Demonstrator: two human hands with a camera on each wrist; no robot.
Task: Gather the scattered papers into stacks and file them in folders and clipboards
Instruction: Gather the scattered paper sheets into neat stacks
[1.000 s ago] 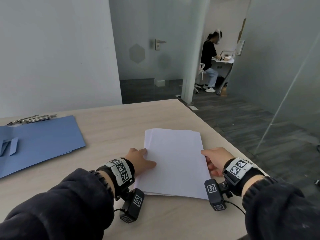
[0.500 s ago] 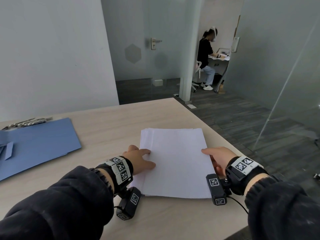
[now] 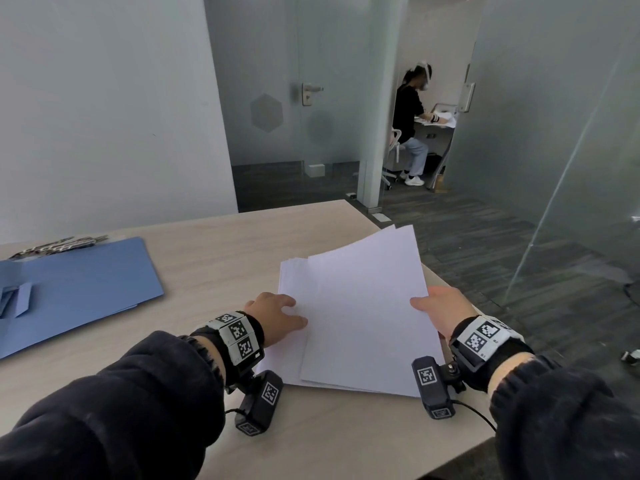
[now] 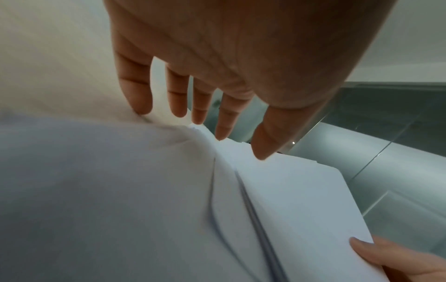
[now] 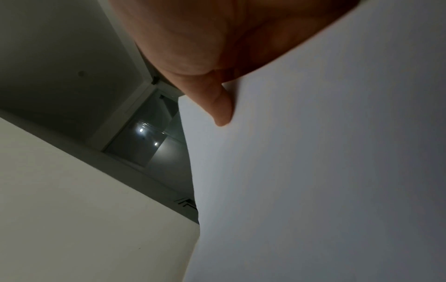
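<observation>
A stack of white papers [image 3: 294, 282] lies on the wooden table [image 3: 225, 258] in front of me. My right hand [image 3: 441, 306] pinches the right edge of the upper sheets [image 3: 367, 306], thumb on top, and holds them raised and tilted above the rest. In the right wrist view the thumb [image 5: 217, 103] presses on the lifted sheets [image 5: 313, 171]. My left hand [image 3: 277, 311] rests on the stack's left side, its fingers [image 4: 224, 106] straight and touching the lower sheets [image 4: 120, 190]. The gap between lifted and lower sheets shows in the left wrist view.
An open blue folder [image 3: 79, 282] lies at the left of the table, with metal clipboard clips [image 3: 59, 244] behind it. The table's right edge [image 3: 460, 296] runs just beside my right hand. Glass walls [image 3: 554, 150] stand beyond, and a seated person [image 3: 408, 123] works in the far room.
The stack lay flat under both hands before. Now my right hand has lifted the upper sheets by their right edge, tilting them up and to the right; my left hand stays on the lower sheets.
</observation>
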